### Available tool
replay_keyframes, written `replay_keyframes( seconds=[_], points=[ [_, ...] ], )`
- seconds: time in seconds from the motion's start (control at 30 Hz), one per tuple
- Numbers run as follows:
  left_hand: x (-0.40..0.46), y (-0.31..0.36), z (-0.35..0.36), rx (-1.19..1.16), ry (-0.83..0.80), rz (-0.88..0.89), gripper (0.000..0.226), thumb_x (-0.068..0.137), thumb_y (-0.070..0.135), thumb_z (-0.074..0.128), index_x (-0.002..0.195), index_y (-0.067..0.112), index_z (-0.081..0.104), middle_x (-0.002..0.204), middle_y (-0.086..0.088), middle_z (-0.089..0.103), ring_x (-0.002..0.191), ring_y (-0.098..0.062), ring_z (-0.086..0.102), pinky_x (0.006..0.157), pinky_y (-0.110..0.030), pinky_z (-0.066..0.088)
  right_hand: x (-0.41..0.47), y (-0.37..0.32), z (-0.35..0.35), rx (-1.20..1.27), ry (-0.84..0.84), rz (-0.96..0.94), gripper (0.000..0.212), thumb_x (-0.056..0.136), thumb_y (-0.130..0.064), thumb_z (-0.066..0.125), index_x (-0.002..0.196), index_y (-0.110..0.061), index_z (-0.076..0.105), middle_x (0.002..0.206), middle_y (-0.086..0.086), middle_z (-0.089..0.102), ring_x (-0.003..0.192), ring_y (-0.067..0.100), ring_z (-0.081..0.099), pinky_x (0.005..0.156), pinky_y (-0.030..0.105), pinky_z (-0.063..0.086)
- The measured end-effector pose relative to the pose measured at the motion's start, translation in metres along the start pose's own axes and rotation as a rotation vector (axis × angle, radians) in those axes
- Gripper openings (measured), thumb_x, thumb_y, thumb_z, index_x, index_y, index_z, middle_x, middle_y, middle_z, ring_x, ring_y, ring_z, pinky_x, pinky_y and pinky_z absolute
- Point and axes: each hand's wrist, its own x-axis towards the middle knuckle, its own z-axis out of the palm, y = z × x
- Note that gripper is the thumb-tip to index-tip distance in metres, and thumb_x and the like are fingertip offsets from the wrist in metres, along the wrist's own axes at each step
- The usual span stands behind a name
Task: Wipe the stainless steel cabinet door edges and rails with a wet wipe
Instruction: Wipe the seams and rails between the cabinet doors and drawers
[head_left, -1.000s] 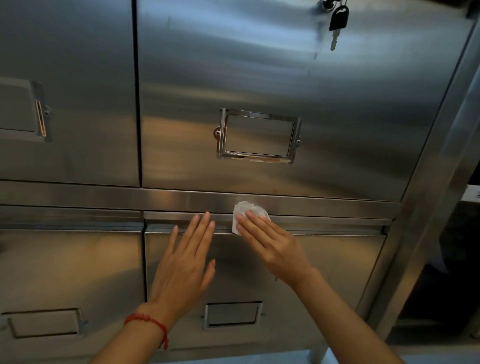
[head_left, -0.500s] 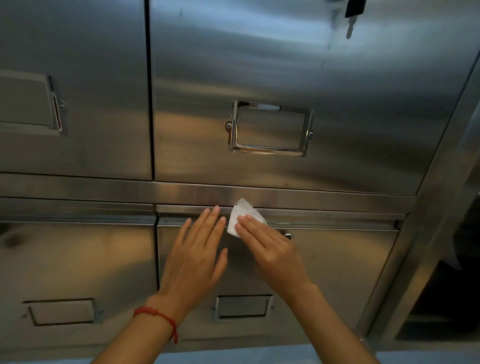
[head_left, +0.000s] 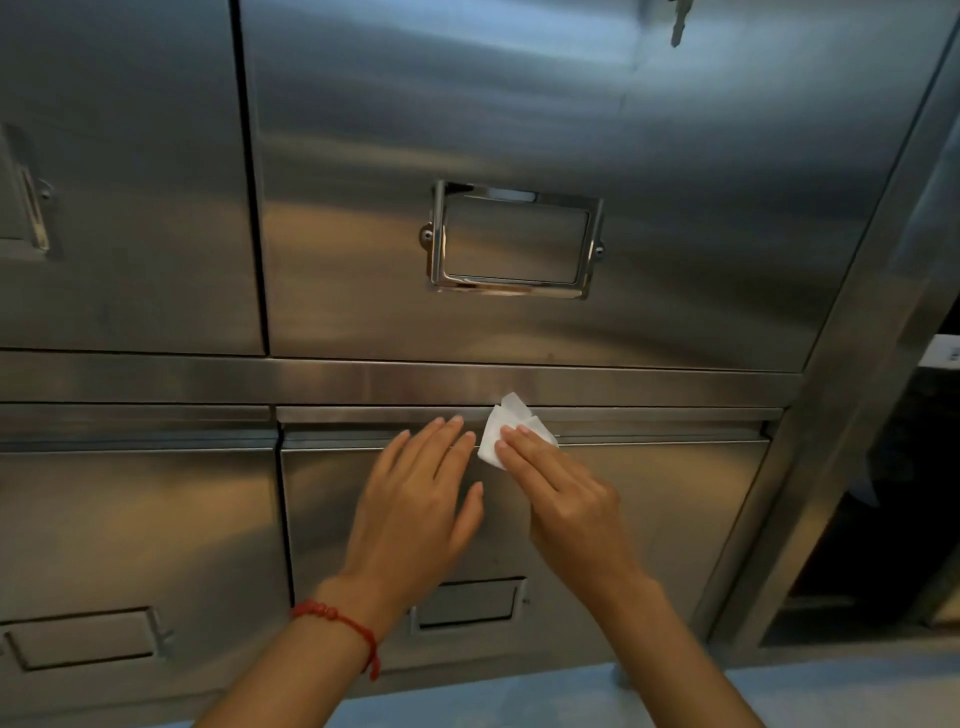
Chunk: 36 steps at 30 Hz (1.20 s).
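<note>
A stainless steel cabinet fills the view, with a horizontal rail (head_left: 395, 382) between its upper and lower doors. My right hand (head_left: 558, 493) presses a folded white wet wipe (head_left: 501, 428) with straight fingers against the top edge of the lower right door (head_left: 675, 499). The wipe sticks up over the rail's lower lip. My left hand (head_left: 421, 499) lies flat on the same door just left of the wipe, fingertips at the door's top edge. A red bead bracelet (head_left: 337, 621) circles the left wrist.
The upper right door (head_left: 519, 130) carries a chrome label frame (head_left: 514, 241), and a key (head_left: 678, 23) hangs at its top edge. A lower left door (head_left: 130, 519) and a vertical steel post (head_left: 878, 312) flank the work area. Dark open space lies to the right.
The view has drifted slightly, so the cabinet sits a little differently in frame. Both hands keep their places on the lower door's top edge, the right hand and wipe nudging slightly along it.
</note>
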Motion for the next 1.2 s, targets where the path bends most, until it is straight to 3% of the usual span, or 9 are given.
replay_keyframes(
  seconds=[0.07,0.13,0.33,0.43,0.57,1.2],
  points=[
    [0.007,0.005,0.004,-0.035,0.003,0.015,0.046,0.084,0.029,0.041,0.11,0.001,0.067,0.116,-0.014,0.064,0.108,-0.027,0.062,0.091,-0.048,0.048,0.0,0.005,-0.002,-0.035,0.024,0.011,0.037,0.075,0.014,0.051,0.104,0.002,0.071,0.112,0.015,0.067,0.105,0.027,0.065,0.078,0.037,0.058],
    [0.011,0.008,0.007,-0.057,0.002,0.038,0.046,0.083,0.028,0.041,0.109,0.002,0.067,0.116,-0.014,0.065,0.107,-0.026,0.062,0.091,-0.048,0.049,0.001,0.01,-0.006,-0.052,0.026,0.037,0.038,0.076,0.012,0.046,0.104,0.002,0.071,0.112,0.015,0.067,0.104,0.027,0.065,0.076,0.037,0.058],
    [0.019,0.013,0.016,-0.105,0.021,0.101,0.043,0.084,0.027,0.043,0.109,0.003,0.068,0.115,-0.013,0.065,0.106,-0.024,0.063,0.091,-0.045,0.05,-0.002,0.015,-0.018,-0.13,-0.052,0.109,0.054,0.052,0.018,0.08,0.103,0.003,0.07,0.11,0.016,0.067,0.103,0.029,0.065,0.079,0.039,0.057],
    [0.025,0.018,0.026,-0.142,0.035,0.134,0.041,0.084,0.026,0.044,0.109,0.003,0.068,0.115,-0.012,0.066,0.106,-0.024,0.063,0.091,-0.045,0.049,-0.009,0.023,-0.021,-0.178,-0.066,0.128,0.048,0.057,0.011,0.081,0.103,0.003,0.07,0.11,0.018,0.067,0.102,0.03,0.065,0.08,0.041,0.055],
    [0.032,0.033,0.036,-0.198,-0.009,0.17,0.04,0.085,0.025,0.044,0.11,0.004,0.068,0.115,-0.012,0.065,0.107,-0.024,0.063,0.094,-0.043,0.048,-0.017,0.037,-0.035,-0.253,-0.169,0.211,0.059,0.05,0.016,0.084,0.105,0.003,0.069,0.111,0.019,0.066,0.104,0.029,0.064,0.087,0.039,0.047],
    [0.143,0.083,-0.02,-0.383,-0.24,0.163,0.041,0.084,0.025,0.042,0.105,0.001,0.069,0.107,-0.014,0.068,0.1,-0.026,0.065,0.085,-0.04,0.052,0.058,0.071,-0.13,-0.241,-0.286,0.48,0.064,0.041,0.019,0.085,0.101,0.003,0.071,0.108,0.017,0.068,0.097,0.031,0.067,0.075,0.042,0.056]
  ],
)
